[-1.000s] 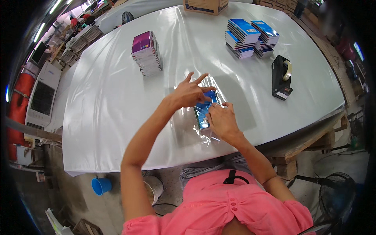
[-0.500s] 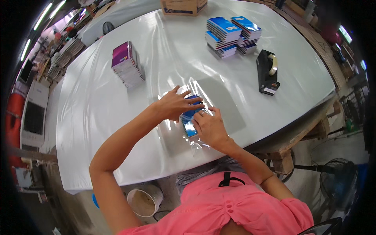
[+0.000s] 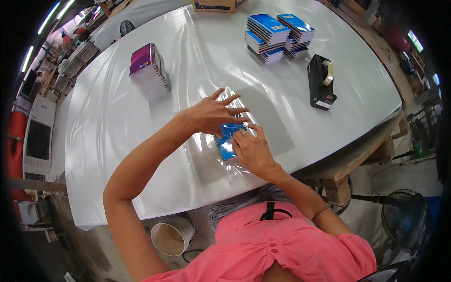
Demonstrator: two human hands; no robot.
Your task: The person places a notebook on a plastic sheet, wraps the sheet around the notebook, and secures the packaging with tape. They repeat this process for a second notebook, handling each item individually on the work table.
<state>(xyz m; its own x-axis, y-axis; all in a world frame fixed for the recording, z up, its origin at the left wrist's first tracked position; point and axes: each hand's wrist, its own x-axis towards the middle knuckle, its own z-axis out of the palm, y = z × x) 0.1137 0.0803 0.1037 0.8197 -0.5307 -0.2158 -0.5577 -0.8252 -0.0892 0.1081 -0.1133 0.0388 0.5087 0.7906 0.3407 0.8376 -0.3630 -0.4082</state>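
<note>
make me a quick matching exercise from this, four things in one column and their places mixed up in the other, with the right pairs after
Things
1. tape dispenser
2. bucket
3. purple-topped notebook pile
4. blue notebook

Places
A. under clear plastic, by the left hand and the right hand
B. on the left part of the table
C. on the floor
D. on the right part of the table

Right pairs
1-D
2-C
3-B
4-A
</note>
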